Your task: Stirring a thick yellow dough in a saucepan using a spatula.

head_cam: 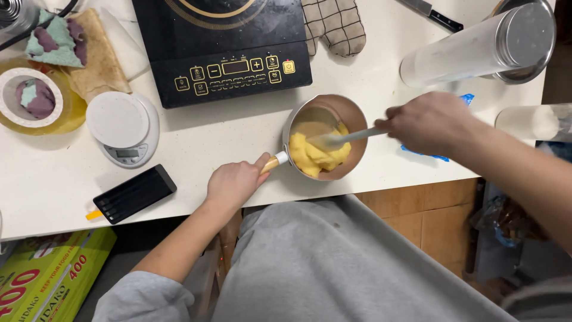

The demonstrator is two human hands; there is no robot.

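The counter (196,140) was a pale, off-white slab, its near edge running across the view, with tan tiled floor (426,223) showing below at the right and the person's grey clothing filling the lower middle. A green and yellow box (44,274) lay under the counter at the lower left.

Near the front edge stood a small saucepan (326,137) with yellow dough (319,155) heaped against its near side. The left hand (235,182) was closed around the saucepan's wooden handle (271,163). The right hand (429,122) was closed on the grip of a pale spatula (342,138), whose blade was pressed into the dough.

Behind the saucepan sat a black induction cooker (223,48), and beside it a checked oven mitt (333,24). To the left were a round white kitchen scale (122,128) and a black slab-shaped device (134,194) near the edge. Further left lay a roll of tape (36,98) and crumpled cloths (77,48). At the right a tall metal cylinder (476,50) lay on its side, well apart from the saucepan, a knife (438,16) lay at the far edge, and something blue (429,154) lay under the right hand, mostly hidden. Nothing stood between the hands and the saucepan.
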